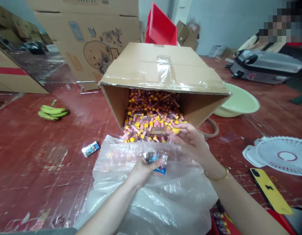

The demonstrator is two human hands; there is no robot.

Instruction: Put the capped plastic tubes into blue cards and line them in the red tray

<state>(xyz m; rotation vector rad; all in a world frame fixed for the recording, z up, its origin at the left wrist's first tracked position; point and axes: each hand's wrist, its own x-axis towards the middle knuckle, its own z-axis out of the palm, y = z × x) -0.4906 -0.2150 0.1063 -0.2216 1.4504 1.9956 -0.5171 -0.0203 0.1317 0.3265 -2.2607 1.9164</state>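
Observation:
A cardboard box [163,73] lies on its side, its mouth facing me. Inside and spilling out are many small clear tubes [151,122] with yellow caps and pink contents. My left hand [142,171] grips a blue printed packet [161,167] with the thumb across its front, above a translucent plastic sheet [151,199]. At the right of the box mouth, my right hand [187,138] pinches one yellow-capped tube [175,130]; its lower part is hard to make out. Another blue packet [90,149] lies on the red floor to the left.
Bananas [53,112] lie on the floor at left. To the right are a pale green basin [239,101], a white round slatted cover [285,155] and a yellow phone [272,191]. Behind the box stand a large printed carton [92,42] and a red bin [160,26]. A person sits at the far right.

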